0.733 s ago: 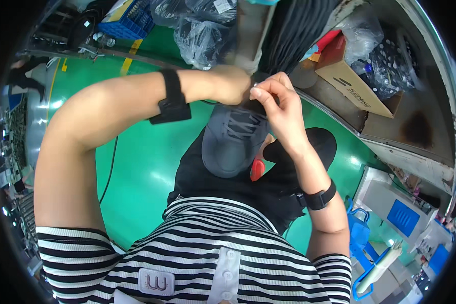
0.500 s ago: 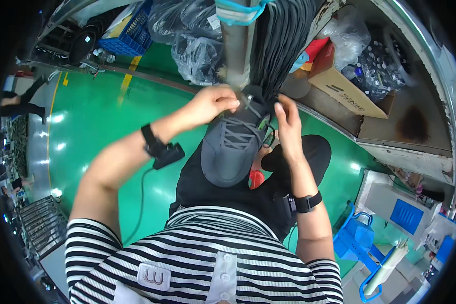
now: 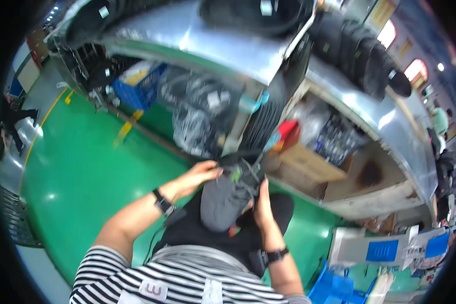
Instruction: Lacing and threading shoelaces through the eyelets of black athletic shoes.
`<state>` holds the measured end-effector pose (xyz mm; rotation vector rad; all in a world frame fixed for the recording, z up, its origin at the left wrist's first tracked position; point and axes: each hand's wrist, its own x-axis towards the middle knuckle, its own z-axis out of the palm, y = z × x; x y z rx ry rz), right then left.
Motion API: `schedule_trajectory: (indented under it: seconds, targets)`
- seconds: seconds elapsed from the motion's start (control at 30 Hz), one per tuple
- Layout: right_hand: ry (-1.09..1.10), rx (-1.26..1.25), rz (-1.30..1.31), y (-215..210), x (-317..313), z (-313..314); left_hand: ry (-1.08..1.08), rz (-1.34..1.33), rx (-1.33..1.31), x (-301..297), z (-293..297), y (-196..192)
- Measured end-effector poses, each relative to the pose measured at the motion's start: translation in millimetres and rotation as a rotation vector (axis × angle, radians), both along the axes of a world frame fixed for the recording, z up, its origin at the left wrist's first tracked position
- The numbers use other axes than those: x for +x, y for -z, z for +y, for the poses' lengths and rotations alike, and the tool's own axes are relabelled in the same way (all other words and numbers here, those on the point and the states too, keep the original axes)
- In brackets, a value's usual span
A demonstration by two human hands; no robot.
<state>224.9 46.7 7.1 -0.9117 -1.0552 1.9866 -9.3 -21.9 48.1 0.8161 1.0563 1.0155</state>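
Note:
A dark grey shoe (image 3: 227, 195) with laces sits upright in front of my chest, toe toward me. My left hand (image 3: 200, 176) grips its top edge on the left, near the laces. My right hand (image 3: 263, 202) presses against its right side, fingers pointing up. Both wrists carry black bands. The picture is blurred, so the fingers' exact hold on the laces is unclear.
A metal workbench (image 3: 339, 86) curves across the top, with black shoes (image 3: 362, 55) on it and bagged parts (image 3: 197, 111) beneath. A cardboard box (image 3: 309, 162) and a blue crate (image 3: 142, 86) stand under it. Green floor (image 3: 81, 167) lies left; blue bins (image 3: 339, 289) at lower right.
The view has swung upward toward the bench. My left arm has lowered from across the picture, and both hands have stayed on the shoe.

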Motion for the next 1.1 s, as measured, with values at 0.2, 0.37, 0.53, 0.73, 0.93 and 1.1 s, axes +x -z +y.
schedule_trajectory:
  seconds: [0.2,0.37,0.53,0.73,0.93,1.1]
  targets:
    - [-0.196,0.565,-0.140,-129,5,0,0.063,0.182,0.401,2,-55,-213]
    - [-0.061,0.669,-0.139,-212,38,40,-0.019,1.724,1.016,-29,2,-305]
    - [0.290,0.901,-0.215,-255,77,115,-0.099,2.090,0.670,-64,188,-334]
    - [0.805,1.450,-0.654,-299,70,256,0.126,1.961,0.161,-75,278,-318]
    - [0.701,1.296,-0.771,-294,71,343,0.139,1.736,0.556,-108,229,-304]
    - [1.052,1.193,-0.634,-305,105,276,-0.094,1.619,1.076,-80,128,-285]
